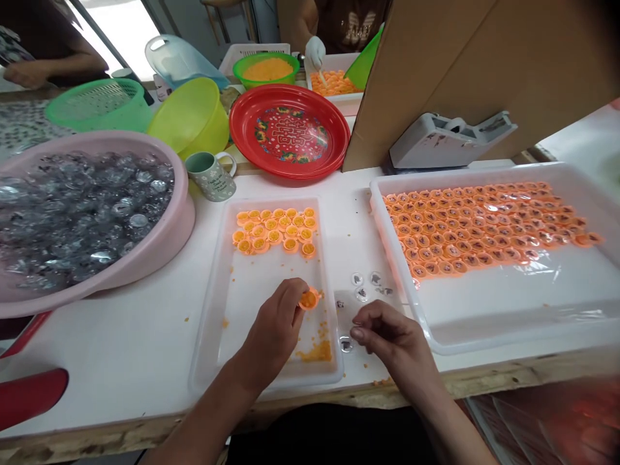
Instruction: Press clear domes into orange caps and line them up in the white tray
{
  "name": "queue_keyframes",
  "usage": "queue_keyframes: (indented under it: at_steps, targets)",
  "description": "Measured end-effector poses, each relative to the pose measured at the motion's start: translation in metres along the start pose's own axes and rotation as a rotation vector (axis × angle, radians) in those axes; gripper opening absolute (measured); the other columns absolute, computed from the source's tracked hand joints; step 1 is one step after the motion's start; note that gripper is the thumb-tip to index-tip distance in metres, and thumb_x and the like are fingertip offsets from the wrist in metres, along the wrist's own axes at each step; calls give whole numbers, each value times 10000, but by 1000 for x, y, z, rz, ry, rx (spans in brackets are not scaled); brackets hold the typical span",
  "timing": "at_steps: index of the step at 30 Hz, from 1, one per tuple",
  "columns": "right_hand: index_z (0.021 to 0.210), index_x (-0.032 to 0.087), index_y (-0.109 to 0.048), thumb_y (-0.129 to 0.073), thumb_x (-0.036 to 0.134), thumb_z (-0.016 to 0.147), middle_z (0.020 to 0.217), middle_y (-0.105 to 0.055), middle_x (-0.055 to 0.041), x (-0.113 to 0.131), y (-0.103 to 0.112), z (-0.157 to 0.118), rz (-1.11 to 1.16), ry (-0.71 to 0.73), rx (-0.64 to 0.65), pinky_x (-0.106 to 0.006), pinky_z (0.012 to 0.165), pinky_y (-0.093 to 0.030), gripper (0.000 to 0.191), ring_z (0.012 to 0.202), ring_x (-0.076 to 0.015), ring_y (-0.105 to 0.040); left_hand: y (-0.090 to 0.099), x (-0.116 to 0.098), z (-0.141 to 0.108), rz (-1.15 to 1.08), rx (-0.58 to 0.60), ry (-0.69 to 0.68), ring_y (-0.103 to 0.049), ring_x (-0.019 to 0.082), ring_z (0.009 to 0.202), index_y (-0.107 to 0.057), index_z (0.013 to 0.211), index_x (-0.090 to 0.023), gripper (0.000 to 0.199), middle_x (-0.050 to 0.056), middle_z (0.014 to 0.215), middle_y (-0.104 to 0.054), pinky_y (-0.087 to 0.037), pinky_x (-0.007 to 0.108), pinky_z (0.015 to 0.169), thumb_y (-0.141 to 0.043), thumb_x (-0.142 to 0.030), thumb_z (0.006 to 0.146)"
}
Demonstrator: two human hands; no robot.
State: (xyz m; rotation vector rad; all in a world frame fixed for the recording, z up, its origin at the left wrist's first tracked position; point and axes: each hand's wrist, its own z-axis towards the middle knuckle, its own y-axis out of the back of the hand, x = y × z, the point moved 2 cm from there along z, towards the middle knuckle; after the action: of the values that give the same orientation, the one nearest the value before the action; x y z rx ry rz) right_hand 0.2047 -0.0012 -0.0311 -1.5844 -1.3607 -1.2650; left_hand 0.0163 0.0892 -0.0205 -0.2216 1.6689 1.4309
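Observation:
Between the thumb and fingers of my left hand [281, 316] is a small orange cup [309, 299] with orange granules in it. It is held above a white tray [206, 329] where several similar filled cups [275, 229] stand in rows at the far end. Loose orange granules [317, 351] lie in its near right corner. My right hand [394, 339] is pinched over the table between two trays; whatever its fingertips hold, if anything, is too small to make out. Close by lie several clear round discs [361, 294] with dark prints, one disc [345, 343] just below the fingertips.
At right, a larger white tray [436, 336] holds rows of orange cups topped with printed discs. A pink basin [159, 271] of clear discs stands left, beside a mug [212, 175]. Behind are a red plate [290, 132], bowls, a cardboard panel [436, 64] and a co-worker's gloved hand [315, 53].

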Motion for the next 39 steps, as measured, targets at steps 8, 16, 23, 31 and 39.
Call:
queue_keyframes:
  at_steps: [8,16,23,31,39]
  targets:
    - [791,194,-676,-792,289,721,669,-638,14,12,-31,18,266,-67,69,-255,595,-475,166,613,-119,-565,-6,-28,-5,-510,16,208,-622,161,902,-543,942,-223,180,21,980,-589,-544,265,768,-634,-145,808]
    - [952,207,-705,-739,304,798,748,-692,-14,11,-34,15,377,-96,168,-278,637,-499,185,646,-133,-618,9,-20,-9,-1099,187,535,-676,197,856,-626,999,-200,269,33,919,-705,-572,348,790,-736,-191,753]
    - [824,198,-712,-813,302,718,654,-647,7,0,-32,15,397,-145,124,-249,556,-449,179,586,-119,-568,19,-14,-15,-1092,133,614,-677,200,891,-720,988,-170,278,42,906,-734,-560,332,845,-763,-146,714]
    - [816,194,-700,-788,249,753,700,-691,-3,6,-40,16,359,-129,152,-268,622,-472,121,617,-123,-601,17,-8,-19,-1134,101,653,-661,234,1006,-719,1032,-177,227,62,1022,-727,-571,390,905,-684,-251,820]
    - [1000,221,-713,-748,263,790,706,-642,15,4,-39,17,329,-106,132,-264,600,-472,217,606,-118,-579,13,-8,-18,-1079,99,645,-650,261,1046,-725,1029,-180,250,67,1060,-721,-587,412,895,-701,-275,798]
